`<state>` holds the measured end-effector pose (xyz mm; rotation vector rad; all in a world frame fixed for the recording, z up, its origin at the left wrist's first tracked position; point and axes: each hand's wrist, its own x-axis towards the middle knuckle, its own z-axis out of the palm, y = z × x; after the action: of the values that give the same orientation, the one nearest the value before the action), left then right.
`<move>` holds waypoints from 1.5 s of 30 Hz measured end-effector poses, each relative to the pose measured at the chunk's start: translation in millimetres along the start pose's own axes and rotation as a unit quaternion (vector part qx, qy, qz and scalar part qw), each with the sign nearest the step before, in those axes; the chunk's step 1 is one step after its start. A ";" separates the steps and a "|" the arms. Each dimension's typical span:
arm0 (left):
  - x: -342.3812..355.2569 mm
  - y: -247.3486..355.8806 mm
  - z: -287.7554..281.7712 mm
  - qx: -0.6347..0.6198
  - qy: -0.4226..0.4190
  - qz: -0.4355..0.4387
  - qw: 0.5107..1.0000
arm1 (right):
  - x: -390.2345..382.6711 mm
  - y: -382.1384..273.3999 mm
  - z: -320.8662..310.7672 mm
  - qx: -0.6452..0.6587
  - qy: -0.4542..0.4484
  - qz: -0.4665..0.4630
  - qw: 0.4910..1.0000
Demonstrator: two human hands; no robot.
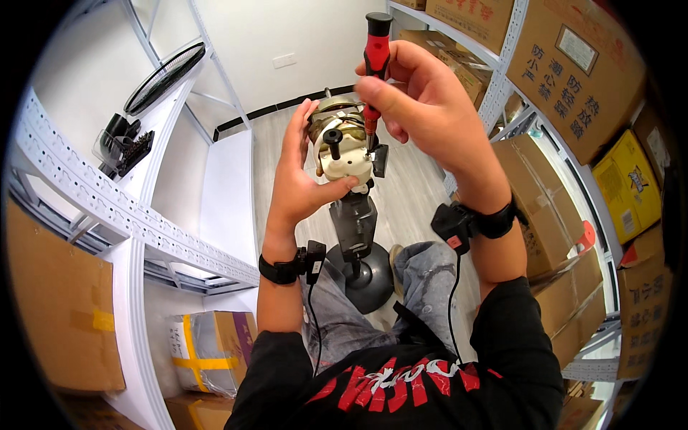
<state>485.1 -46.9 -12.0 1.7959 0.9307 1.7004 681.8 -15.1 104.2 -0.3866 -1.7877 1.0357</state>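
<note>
A red and black screwdriver [377, 54] stands nearly upright in my right hand [433, 104], its fingers closed round the handle. Its tip meets the right side of a cream fan motor housing [346, 166], where the screw itself is too small to make out. Wrapped round the left side of this housing is my left hand [295, 179], thumb across the near face. A black knob [332, 139] sticks up from the housing, and wires show at its far side. Below runs a dark stand neck [355, 222] down to a round black base [371, 287] between my legs.
On the left white shelf lie a round black fan guard [165, 79] and a black tray [136, 154] of small dark parts. Metal racks flank me on both sides. Cardboard boxes [559, 208] fill the right rack, close to my right elbow. Cables hang from both wrist straps.
</note>
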 end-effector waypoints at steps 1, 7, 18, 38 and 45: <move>0.2 -0.5 0.3 -0.002 0.000 0.000 1.000 | 0.3 1.5 6.8 -0.022 0.036 -0.025 0.999; 0.9 0.5 0.9 -0.008 0.002 -0.009 1.000 | 5.3 14.6 1.7 0.053 0.070 -0.029 0.996; 0.6 0.7 0.0 -0.011 0.004 -0.011 1.000 | 7.3 7.2 -17.7 0.084 -0.089 0.039 0.992; -0.7 -12.5 4.2 0.005 -0.015 0.016 1.000 | 1.5 -6.2 -20.2 0.085 -0.149 0.005 0.985; -3.7 -14.8 -1.2 0.014 0.011 -0.025 1.000 | -0.5 6.3 -1.3 -0.032 0.055 -0.091 0.994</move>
<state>481.9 -40.2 -25.4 1.7606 1.0059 1.6866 681.9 -11.0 99.1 -0.3080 -1.7248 0.8152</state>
